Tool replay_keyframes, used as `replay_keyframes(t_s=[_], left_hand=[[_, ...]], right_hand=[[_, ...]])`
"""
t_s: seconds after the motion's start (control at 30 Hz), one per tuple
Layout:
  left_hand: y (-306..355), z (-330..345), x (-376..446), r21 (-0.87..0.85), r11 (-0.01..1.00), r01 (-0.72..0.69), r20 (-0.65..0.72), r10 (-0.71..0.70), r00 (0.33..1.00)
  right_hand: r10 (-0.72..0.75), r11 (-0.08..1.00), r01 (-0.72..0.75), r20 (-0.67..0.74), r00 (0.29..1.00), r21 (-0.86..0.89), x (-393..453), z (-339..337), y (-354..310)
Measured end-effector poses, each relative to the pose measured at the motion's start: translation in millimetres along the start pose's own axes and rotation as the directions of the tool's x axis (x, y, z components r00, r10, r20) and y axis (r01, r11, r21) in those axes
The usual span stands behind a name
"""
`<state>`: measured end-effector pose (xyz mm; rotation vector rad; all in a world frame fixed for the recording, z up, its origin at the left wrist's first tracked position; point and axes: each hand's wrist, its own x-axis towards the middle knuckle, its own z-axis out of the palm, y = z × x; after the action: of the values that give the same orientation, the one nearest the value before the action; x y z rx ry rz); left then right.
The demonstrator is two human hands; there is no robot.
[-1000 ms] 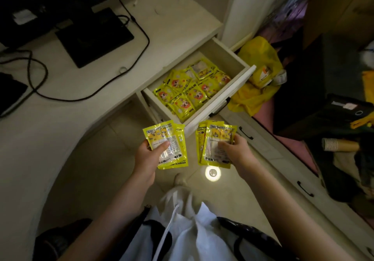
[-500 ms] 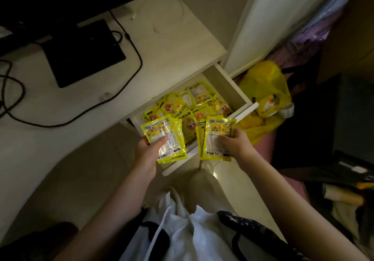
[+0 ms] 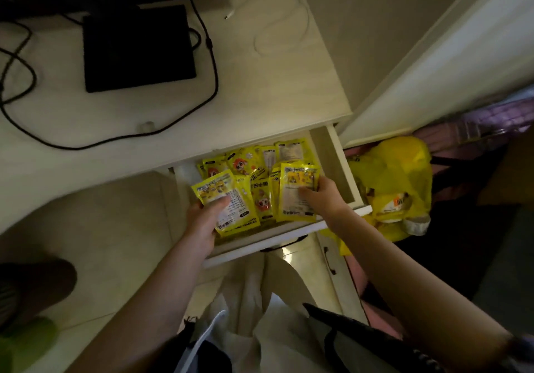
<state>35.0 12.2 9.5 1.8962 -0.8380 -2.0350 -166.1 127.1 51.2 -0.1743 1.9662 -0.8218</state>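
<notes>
Left hand (image 3: 202, 228) and right hand (image 3: 323, 199) each pinch yellow packets (image 3: 228, 202) over the open drawer (image 3: 332, 153).

packets (image 3: 228, 205) you hold: glossy yellow plastic film, slightly crinkled, printed | drawer (image 3: 332, 166): pale wood-grain board, smooth, matt | desk (image 3: 260, 89): same pale wood-grain finish, you see a soft sheen | bag (image 3: 401, 170): thin yellow plastic, wrinkled, shiny | cable (image 3: 215, 83): black, smooth plastic sheath | stand (image 3: 138, 49): matt black plastic | floor (image 3: 109, 228): smooth pale tile, faint gloss
</notes>
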Motion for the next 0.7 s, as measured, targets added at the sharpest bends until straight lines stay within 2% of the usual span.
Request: replay_keyframes(t_s=[0.2, 0.3, 0.4, 0.57, 0.7], left_hand=[[-7, 7, 33, 0.075, 0.996, 0.050, -0.052, -0.047, 0.998], [-9, 5, 51, 0.067, 0.993, 0.100, -0.087, -0.094, 0.992], [-16, -1, 72, 0.120, 0.986, 0.118, -0.085, -0.108, 0.990], [-25, -1, 80, 0.186, 0.956, 0.226, -0.130, -0.204, 0.970], [-33, 0, 83, 0.161, 0.949, 0.272, -0.150, -0.249, 0.957]], right_hand=[[0.023, 0.982, -0.010, 0.067, 0.997, -0.190, 45, 13, -5], [0.062, 0.976, -0.045, 0.073, 0.995, -0.214, 62, 23, -1], [0.097, 0.963, -0.066, 0.107, 0.990, -0.260, 76, 32, 9], [0.144, 0.961, -0.098, 0.163, 0.976, -0.259, 86, 40, 19], [0.150, 0.950, -0.100, 0.151, 0.977, -0.297, 95, 41, 25]])
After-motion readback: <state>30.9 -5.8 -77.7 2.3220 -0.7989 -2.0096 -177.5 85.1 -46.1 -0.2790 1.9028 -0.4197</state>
